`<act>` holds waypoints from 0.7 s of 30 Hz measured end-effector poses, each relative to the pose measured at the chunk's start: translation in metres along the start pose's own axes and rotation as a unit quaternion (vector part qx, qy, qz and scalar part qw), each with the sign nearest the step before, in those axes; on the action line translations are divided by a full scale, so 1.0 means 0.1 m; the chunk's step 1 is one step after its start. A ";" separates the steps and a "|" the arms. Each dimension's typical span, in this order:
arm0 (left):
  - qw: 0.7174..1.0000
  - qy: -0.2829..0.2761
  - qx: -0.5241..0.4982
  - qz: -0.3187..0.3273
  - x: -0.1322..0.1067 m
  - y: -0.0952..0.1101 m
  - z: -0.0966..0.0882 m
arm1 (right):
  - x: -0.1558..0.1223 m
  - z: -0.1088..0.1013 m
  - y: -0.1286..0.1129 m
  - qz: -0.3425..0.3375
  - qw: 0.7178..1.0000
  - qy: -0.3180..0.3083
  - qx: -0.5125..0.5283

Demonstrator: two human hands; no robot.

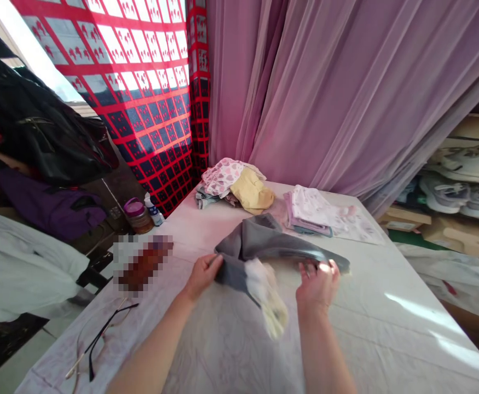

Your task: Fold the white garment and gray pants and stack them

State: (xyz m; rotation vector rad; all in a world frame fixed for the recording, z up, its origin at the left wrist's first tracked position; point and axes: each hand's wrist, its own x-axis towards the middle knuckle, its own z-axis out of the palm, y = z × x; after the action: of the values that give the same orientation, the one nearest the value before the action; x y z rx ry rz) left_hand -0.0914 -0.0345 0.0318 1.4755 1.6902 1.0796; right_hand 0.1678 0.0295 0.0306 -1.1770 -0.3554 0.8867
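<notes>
A soft grey cloth (259, 243) is up off the table, just above the middle of the picture, and both hands hold it. A pale yellow cloth (269, 300) hangs down from it in a bunch. I can't tell if the two are one piece.

The left hand (201, 277) is at the grey cloth's left side, with its fingers closed in a pinch on the edge. The right hand (318, 285) is at the right side, with its fingers bent over the grey edge, pinching it too.

Under them is a long table with a pale sheet (387, 312) on it. Past the hands lie a heap of pink and white cloth (223, 176), a yellow cloth (251, 191), and a flat stack of folded clothes (307, 210) on a white paper (358, 229).

To the left are glasses (99, 340), a blurred brown thing (143, 262), a jar with a purple lid (137, 216), and a small bottle (154, 212). A black bag (34, 120) sits at the upper left. A red checked cloth (128, 93) and a pink curtain (338, 82) hang behind. Shoes (444, 194) sit at the right.
</notes>
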 end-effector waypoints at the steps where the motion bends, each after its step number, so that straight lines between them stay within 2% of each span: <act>1: 0.994 -0.068 0.060 0.057 -0.10 0.11 0.07 | -0.05 0.00 0.03 -0.006 1.000 -0.009 -0.015; 2: 0.983 -0.107 0.109 0.105 -0.18 0.22 0.13 | -0.10 0.00 0.05 -0.010 1.000 -0.020 -0.022; 4: 0.963 -0.176 0.125 0.161 -0.24 0.42 0.19 | -0.18 -0.04 0.06 -0.006 0.999 -0.036 -0.014; 6: 0.963 -0.206 0.074 0.159 -0.15 0.54 0.18 | -0.19 -0.09 0.04 -0.001 0.999 -0.038 0.007; 7: 0.972 -0.186 0.048 0.137 -0.05 0.56 0.15 | -0.17 -0.13 0.01 -0.003 0.999 -0.034 0.019; 9: 0.989 -0.106 0.049 0.093 0.24 0.53 0.09 | -0.08 -0.20 -0.06 -0.007 0.999 -0.017 0.040; 10: 0.995 -0.043 0.077 0.042 0.40 0.49 0.07 | -0.03 -0.23 -0.11 -0.007 0.999 -0.002 0.048; 11: 0.994 -0.007 0.109 -0.011 0.56 0.45 0.06 | 0.03 -0.26 -0.15 -0.007 0.998 0.018 0.055; 13: 0.990 -0.001 0.130 -0.050 0.85 0.36 0.08 | 0.11 -0.30 -0.23 -0.011 0.996 0.063 0.065; 16: 0.987 -0.028 0.135 -0.084 1.13 0.28 0.19 | 0.15 -0.33 -0.28 -0.038 0.993 0.097 0.063; 19: 0.988 -0.043 0.110 -0.103 1.24 0.29 0.32 | 0.10 -0.33 -0.25 -0.043 0.994 0.096 0.032; 21: 0.992 -0.042 0.070 -0.100 1.24 0.30 0.33 | 0.07 -0.33 -0.21 -0.040 0.995 0.087 0.019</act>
State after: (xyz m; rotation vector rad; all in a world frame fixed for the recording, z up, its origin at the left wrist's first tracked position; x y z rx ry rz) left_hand -0.0691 0.0943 0.0498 1.3816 1.8398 0.7957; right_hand 0.2025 0.0115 0.0362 -1.1866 -0.2405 0.7138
